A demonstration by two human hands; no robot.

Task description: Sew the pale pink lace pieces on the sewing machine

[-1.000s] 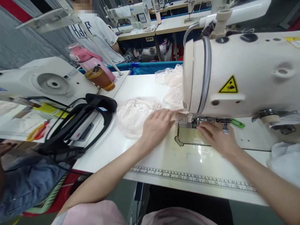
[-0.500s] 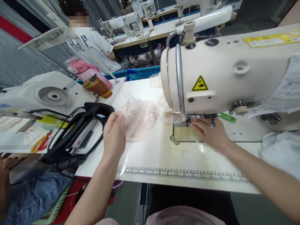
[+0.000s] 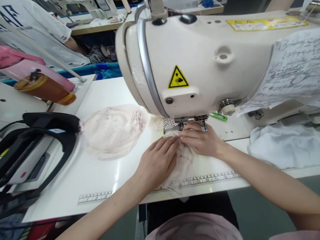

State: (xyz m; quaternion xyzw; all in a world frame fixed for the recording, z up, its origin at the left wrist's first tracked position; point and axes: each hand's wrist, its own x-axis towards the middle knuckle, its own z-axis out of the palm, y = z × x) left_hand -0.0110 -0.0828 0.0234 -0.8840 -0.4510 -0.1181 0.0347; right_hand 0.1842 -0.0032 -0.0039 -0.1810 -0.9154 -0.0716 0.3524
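Observation:
A pale pink lace piece [image 3: 184, 160] lies in front of the presser foot [image 3: 182, 125] and hangs towards the table's front edge. My left hand [image 3: 160, 159] rests over its left side, fingers together and bent on the lace, thumb hidden beneath. From the right, my right hand [image 3: 201, 139] pinches the lace's upper edge beside the presser foot. Fingertips of both hands nearly meet there. Netted lace [image 3: 162, 123] shows behind the foot, partly hidden by the sewing machine head [image 3: 200, 66]. A round sheer pink fabric piece [image 3: 110, 133] is spread on the table to the left.
A black strapped device [image 3: 52, 133] stands at the left, near an amber cup [image 3: 45, 88] and a pink bottle [image 3: 53, 73]. White cloth [image 3: 285, 145] is heaped at the right. Green snips [image 3: 218, 116] lie behind my right hand. Another person [image 3: 37, 31] sits beyond the table.
My left hand has let go of the sheer fabric at the left and moved right onto the lace by the foot. My right hand now pinches this lace. The view has come closer.

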